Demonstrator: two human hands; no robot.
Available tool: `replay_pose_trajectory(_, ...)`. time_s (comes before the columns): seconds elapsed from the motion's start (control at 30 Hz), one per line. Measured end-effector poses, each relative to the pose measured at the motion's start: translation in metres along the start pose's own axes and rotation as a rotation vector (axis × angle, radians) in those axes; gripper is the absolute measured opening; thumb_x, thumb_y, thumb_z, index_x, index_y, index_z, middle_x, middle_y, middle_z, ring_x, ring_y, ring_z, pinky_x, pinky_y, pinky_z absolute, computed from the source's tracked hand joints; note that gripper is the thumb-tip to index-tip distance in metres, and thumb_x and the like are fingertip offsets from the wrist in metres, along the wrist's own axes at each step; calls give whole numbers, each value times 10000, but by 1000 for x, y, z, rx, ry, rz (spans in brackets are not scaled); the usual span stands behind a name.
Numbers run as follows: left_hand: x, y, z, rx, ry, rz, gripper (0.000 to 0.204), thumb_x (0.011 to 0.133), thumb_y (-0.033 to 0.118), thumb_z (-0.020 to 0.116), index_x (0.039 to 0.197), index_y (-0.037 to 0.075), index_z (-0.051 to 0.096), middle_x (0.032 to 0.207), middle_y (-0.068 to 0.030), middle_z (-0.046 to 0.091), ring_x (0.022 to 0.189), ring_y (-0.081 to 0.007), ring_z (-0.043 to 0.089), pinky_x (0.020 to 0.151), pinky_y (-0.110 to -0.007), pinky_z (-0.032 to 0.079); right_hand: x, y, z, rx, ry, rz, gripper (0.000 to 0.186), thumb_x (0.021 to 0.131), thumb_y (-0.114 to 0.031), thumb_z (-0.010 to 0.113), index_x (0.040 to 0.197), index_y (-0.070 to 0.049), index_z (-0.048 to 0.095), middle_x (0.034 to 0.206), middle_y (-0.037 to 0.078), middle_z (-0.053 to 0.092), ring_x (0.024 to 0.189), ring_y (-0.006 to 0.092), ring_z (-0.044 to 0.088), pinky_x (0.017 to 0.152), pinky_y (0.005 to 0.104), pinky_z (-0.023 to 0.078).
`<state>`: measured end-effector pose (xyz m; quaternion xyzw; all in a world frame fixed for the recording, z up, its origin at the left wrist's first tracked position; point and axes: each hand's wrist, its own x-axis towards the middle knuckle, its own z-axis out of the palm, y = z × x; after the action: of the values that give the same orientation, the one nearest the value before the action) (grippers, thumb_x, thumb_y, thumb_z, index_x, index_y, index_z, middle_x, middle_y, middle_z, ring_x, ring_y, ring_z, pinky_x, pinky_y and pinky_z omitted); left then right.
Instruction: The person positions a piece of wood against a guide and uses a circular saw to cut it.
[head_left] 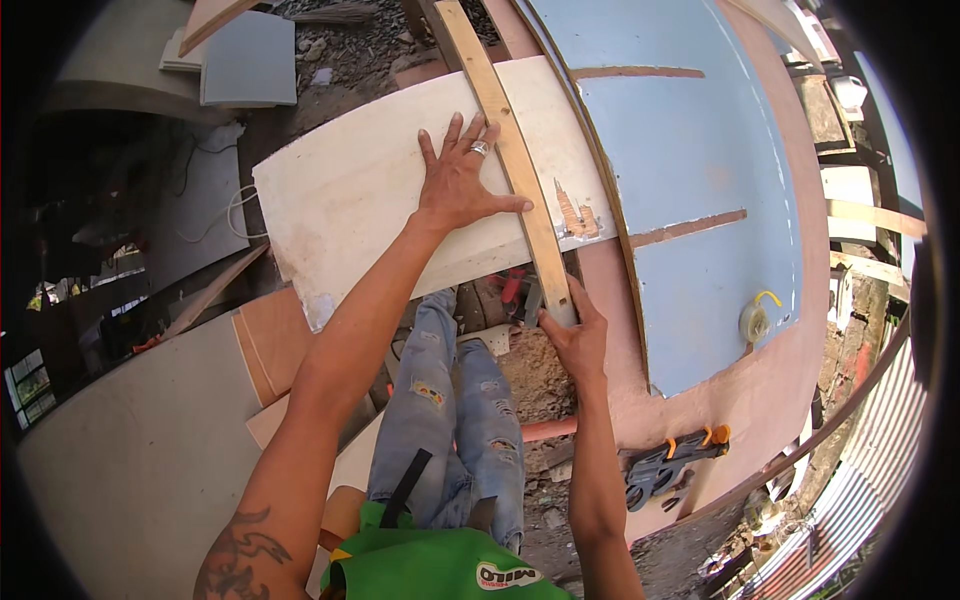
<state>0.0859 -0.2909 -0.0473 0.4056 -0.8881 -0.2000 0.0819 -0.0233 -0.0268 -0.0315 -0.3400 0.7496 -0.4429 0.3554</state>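
A long, narrow wooden strip [513, 150] lies slantwise across a white-painted board [350, 170]. My left hand [462, 188] presses flat on the board with its fingers spread; its thumb and fingertips touch the strip's left edge. At the strip's near end, just past the board's near edge, my right hand [580, 340] grips it between thumb and fingers. Some of the right fingers are hidden beneath the wood. Bare wood shows through a chipped patch [577, 212] of paint beside the strip.
Right of the board lies a blue panel [690, 130] on a pinkish sheet [640, 340]. A tape roll [755, 322] sits on the panel; a dark tool with orange parts [675, 468] lies nearer. A partly hidden red tool [513, 287] is below the board. Rubble [540, 375] covers the ground.
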Motion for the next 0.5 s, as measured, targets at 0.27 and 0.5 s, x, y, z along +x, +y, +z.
replay_pose_trajectory(0.27,0,-1,1,30,-20,-14,1363,448,885,724,1517,108,391,1594,-130,318,1520,-318,141,1198,-631,-37,-1,-2,1,22,-22,35,555,812,-31,765,1329,23,572,1098,106,692,952,123,614,839,280,515)
replay_pose_trajectory(0.5,1,1,-1,37,-37,-16,1382,445,910,695,1520,100,381,1603,-127,299,1522,-319,133,1197,-634,-44,0,-1,1,48,-32,56,567,811,-30,764,1338,31,563,1108,118,693,966,131,619,857,286,516)
